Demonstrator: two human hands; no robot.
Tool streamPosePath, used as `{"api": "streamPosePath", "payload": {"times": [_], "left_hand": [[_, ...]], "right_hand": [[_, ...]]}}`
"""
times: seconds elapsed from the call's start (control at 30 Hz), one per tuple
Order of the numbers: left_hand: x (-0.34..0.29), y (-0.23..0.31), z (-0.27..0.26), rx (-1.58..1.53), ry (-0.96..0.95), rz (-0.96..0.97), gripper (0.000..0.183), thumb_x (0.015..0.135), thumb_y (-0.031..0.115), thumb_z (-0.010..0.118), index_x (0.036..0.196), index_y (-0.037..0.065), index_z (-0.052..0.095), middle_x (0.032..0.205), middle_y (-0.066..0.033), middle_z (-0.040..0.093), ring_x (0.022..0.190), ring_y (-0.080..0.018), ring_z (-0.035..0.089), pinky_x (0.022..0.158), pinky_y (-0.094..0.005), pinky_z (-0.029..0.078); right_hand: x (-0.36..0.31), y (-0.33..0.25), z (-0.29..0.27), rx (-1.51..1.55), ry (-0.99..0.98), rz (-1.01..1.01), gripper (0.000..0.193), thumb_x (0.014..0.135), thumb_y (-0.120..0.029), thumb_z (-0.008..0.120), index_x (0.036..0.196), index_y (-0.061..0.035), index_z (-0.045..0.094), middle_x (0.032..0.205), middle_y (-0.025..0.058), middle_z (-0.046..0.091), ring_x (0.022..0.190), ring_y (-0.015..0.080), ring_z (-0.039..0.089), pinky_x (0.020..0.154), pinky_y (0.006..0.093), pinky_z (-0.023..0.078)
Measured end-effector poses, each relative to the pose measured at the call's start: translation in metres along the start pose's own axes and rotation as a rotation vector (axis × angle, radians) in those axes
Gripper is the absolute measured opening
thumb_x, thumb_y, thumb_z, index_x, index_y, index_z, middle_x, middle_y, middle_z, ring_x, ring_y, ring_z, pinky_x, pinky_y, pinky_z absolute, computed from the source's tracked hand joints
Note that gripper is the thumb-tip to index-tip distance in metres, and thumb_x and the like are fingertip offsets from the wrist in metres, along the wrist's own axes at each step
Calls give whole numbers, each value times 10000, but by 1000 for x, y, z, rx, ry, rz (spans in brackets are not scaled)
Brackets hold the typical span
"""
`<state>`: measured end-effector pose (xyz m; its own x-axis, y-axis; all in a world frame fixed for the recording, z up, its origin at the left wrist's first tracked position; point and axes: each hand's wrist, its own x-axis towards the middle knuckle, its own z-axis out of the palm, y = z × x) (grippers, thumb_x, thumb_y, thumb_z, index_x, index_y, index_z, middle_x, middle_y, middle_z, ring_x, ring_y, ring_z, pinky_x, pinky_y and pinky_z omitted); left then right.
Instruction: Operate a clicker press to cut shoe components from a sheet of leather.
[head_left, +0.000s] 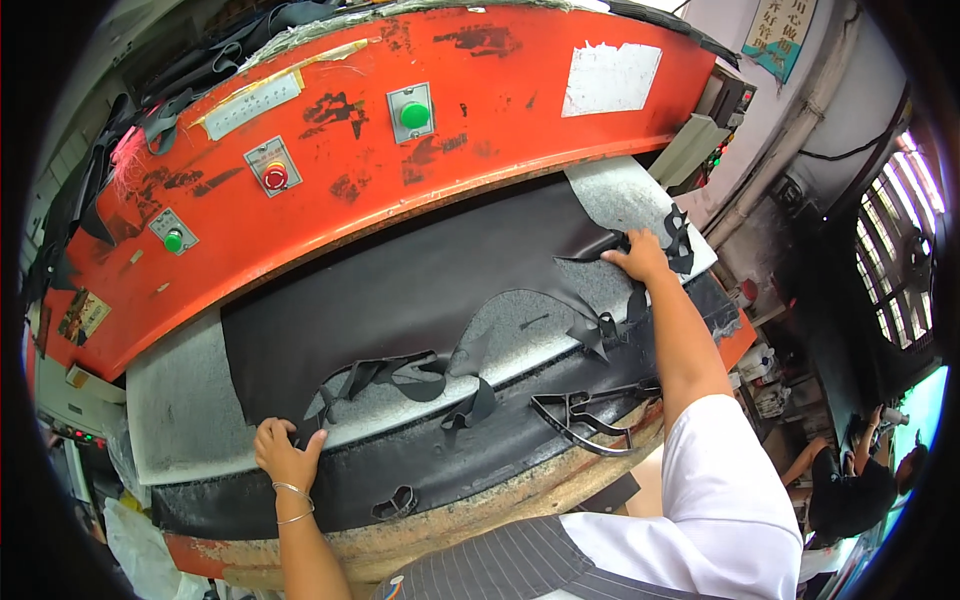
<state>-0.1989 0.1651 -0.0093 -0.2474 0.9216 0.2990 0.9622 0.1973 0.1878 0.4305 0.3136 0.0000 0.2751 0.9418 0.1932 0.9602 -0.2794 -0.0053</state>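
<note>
A large black sheet that looks like leather lies on the pale cutting board under the red machine. Its near edge is ragged, with cut-out curves and loose strips. My left hand, a bracelet at its wrist, grips the sheet's near left corner, thumb apart from the curled fingers. At the far right my right hand grips the sheet's edge, which is folded up beside the fingers. Nearer me, a black metal cutting die rests on the dark front ledge. A smaller die lies towards the left.
The red press beam spans the far side, carrying green buttons and a red button. Black scraps hang at the board's right end. Another person in dark clothes works at the far right.
</note>
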Motion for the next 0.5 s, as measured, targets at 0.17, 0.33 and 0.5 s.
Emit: {"api": "streamPosePath", "payload": {"times": [0.17,0.33,0.5], "left_hand": [[-21,-26,-14,-251,-124,151,231,762,156,713,819,3,550,1007,-174,468,971,-363,474,859,-439,400],[-43,-42,-40,-262,-236,277,184,761,72,677,885,-7,566,1039,-187,483,960,-379,504,857,-414,433],[-103,-107,-55,-174,-498,71,389,707,178,771,1058,70,641,1334,-245,450,1223,-440,419,1003,-461,393]], "right_hand": [[-16,31,10,148,-206,146,444,898,-470,553,1124,-88,543,1035,202,671,1000,395,626,847,489,474],[-73,92,4,181,-199,171,358,904,-411,563,1161,-162,568,986,219,667,968,402,630,803,480,478],[-100,156,4,841,-72,363,423,852,-207,664,1225,-33,565,1038,184,637,872,338,645,797,408,509]]}}
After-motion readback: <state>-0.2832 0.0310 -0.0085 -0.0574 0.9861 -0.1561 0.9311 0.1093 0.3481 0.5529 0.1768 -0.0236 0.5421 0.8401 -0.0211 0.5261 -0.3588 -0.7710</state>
